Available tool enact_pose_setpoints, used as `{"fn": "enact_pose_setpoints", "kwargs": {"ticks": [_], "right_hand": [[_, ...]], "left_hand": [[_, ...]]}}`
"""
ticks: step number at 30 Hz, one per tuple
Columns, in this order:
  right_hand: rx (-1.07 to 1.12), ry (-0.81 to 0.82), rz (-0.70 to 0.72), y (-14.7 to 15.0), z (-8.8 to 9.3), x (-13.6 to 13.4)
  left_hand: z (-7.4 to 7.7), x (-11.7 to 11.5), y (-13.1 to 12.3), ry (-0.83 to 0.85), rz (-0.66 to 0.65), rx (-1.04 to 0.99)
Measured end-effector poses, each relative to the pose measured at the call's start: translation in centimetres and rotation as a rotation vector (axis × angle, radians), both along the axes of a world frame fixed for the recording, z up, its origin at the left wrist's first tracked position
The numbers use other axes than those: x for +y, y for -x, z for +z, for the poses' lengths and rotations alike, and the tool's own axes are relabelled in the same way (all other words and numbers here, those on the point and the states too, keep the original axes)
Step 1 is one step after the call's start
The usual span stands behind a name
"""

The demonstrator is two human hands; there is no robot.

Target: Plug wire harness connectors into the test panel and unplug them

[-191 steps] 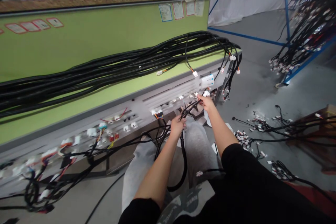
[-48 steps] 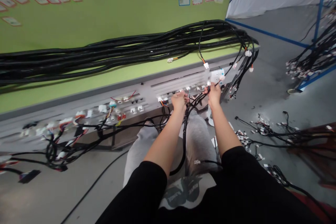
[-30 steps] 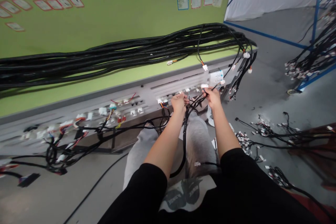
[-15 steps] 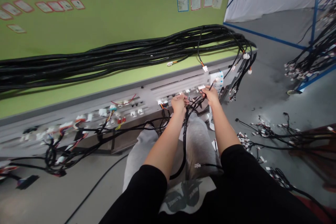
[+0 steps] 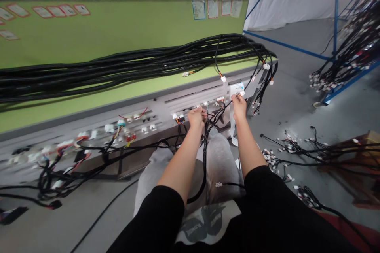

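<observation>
My right hand [image 5: 239,106] pinches the end of a thin black cable [image 5: 228,104], with a white connector [image 5: 242,93] showing just past the fingertips. My left hand [image 5: 197,117] has its fingers curled at the edge of the pale fixture rail [image 5: 166,106]; what they hold, if anything, is hidden. Between the hands, a white plug [image 5: 220,99] and a smaller white connector [image 5: 206,104] sit on the rail. Dark branches of a wire harness [image 5: 204,158] run from there down between my knees. Left of my left hand, a connector with orange wires [image 5: 179,119] is seated in the rail.
A thick bundle of black cables [image 5: 133,63] lies along the green board [image 5: 124,23]. Farther left, more connectors and coloured wires [image 5: 83,138] sit on the rail. A white strip [image 5: 233,126] hangs by my right hand. Loose harnesses [image 5: 297,146] lie at right, below a blue rack [image 5: 350,81].
My right hand has moved right from the white plug on the rail toward the white strip, keeping the thin cable. My left hand stays at about the same place on the rail. The view has shifted slightly.
</observation>
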State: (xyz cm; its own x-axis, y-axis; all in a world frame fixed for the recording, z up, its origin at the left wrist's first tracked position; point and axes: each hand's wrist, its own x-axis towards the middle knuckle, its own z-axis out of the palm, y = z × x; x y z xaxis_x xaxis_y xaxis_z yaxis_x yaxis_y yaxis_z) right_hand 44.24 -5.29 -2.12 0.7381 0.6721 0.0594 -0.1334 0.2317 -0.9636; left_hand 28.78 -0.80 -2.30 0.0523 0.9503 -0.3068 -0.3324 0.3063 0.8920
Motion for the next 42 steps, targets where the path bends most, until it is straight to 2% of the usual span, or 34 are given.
{"fn": "enact_pose_setpoints", "kwargs": {"ticks": [2, 5, 8, 11, 15, 17, 20, 23, 27, 29, 35, 42], "right_hand": [[0.109, -0.137, -0.083, 0.1, -0.1, -0.6], [0.221, -0.273, -0.009, 0.6, -0.1, -1.3], [0.166, -0.297, -0.003, 0.9, 0.0, -1.8], [-0.013, -0.145, 0.073, 1.0, 0.2, -2.0], [-0.308, 0.255, 0.373, 1.4, 0.0, -1.3], [-0.425, 0.34, 0.377, 1.9, -0.4, -0.6], [-0.505, 0.333, 0.264, 2.8, -1.3, 0.6], [-0.406, 0.353, 0.237, 3.7, -2.0, 1.6], [-0.073, 0.351, 0.226, 4.7, -2.0, 2.3], [0.011, 0.331, 0.219, 4.9, -1.8, 2.3], [0.074, 0.318, 0.253, 4.8, -1.3, 2.1], [0.133, 0.344, 0.343, 4.2, -0.8, 1.8]], "left_hand": [[-0.1, 0.1, 0.0, 0.0, -0.005, 0.0], [-0.2, 0.1, 0.0, -0.003, -0.007, -0.007], [-0.2, 0.1, 0.0, -0.002, -0.016, -0.009], [-0.1, 0.0, 0.0, 0.007, -0.009, -0.014], [0.1, 0.0, 0.0, -0.004, -0.003, -0.018], [0.2, 0.0, 0.0, 0.0, 0.005, -0.012], [0.2, -0.1, 0.0, 0.007, 0.002, 0.004], [0.1, 0.0, 0.1, -0.001, -0.011, 0.002], [-0.1, 0.1, 0.0, 0.006, 0.002, 0.002], [0.0, 0.1, 0.0, 0.014, -0.001, 0.001], [0.4, -0.3, 0.1, 0.0, -0.014, 0.0], [0.2, 0.0, 0.1, -0.002, -0.029, 0.02]]}}
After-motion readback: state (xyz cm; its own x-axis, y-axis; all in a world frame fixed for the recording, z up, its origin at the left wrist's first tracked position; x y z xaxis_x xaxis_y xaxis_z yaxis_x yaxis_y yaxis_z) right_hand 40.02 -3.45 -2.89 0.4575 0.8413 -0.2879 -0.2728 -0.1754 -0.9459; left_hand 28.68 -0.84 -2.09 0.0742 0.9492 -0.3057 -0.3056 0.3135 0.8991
